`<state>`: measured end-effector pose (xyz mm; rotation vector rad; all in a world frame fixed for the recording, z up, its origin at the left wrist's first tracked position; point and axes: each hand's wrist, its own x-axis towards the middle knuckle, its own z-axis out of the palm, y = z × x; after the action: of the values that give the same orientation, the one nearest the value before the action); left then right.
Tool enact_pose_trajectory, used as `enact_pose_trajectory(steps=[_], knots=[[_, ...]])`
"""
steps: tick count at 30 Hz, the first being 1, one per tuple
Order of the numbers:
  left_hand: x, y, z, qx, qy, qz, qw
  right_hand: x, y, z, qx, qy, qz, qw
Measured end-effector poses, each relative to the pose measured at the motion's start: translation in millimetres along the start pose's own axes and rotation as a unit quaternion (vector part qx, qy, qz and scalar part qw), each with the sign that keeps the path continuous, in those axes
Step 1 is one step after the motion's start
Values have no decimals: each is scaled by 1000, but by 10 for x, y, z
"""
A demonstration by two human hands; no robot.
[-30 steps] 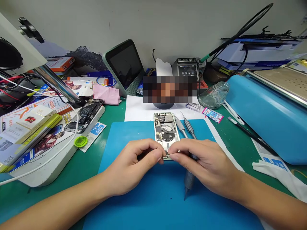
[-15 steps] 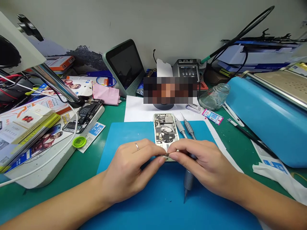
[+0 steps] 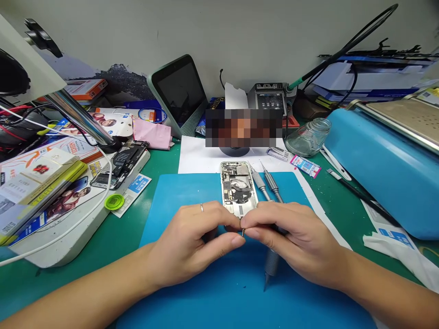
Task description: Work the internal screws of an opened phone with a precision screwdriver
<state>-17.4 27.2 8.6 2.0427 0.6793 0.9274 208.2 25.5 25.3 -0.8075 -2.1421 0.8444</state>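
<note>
The left hand's (image 3: 192, 242) thumb has dropped, apart from its fingers; the right hand (image 3: 298, 240) pinches a small part (image 3: 243, 232). The phone (image 3: 239, 189) lies just beyond, lengthwise away, about equally near the 2.

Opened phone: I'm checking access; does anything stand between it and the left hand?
Nothing visible stands between the left hand and the opened phone; metal tools lie to its right, partly hidden by the right hand.

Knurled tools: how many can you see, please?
3: a silver tool and a grey tool right of the opened phone, a third tool partly behind the right hand, which may hide more.
</note>
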Motion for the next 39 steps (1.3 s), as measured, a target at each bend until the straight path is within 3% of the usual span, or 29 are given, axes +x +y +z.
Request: enact_pose_trajectory(steps=[6, 18, 27, 34, 39], knots=[[-3, 69, -8, -114, -37, -95, 988, -29, -19, 26, 21, -7, -32, 999], [-19, 88, 4, -252, -38, -246, 935, -53, 23, 39, 20, 4, -46, 999], [0, 71, 22, -270, -12, -263, 926, -44, -18, 21, -68, 13, -64, 996], [12, 48, 25, -230, 55, -199, 951, -52, -82, 59, -86, 54, -18, 995], [16, 40, 21, -181, 73, -162, 967, -37, -100, 59, -103, 47, -18, 993]])
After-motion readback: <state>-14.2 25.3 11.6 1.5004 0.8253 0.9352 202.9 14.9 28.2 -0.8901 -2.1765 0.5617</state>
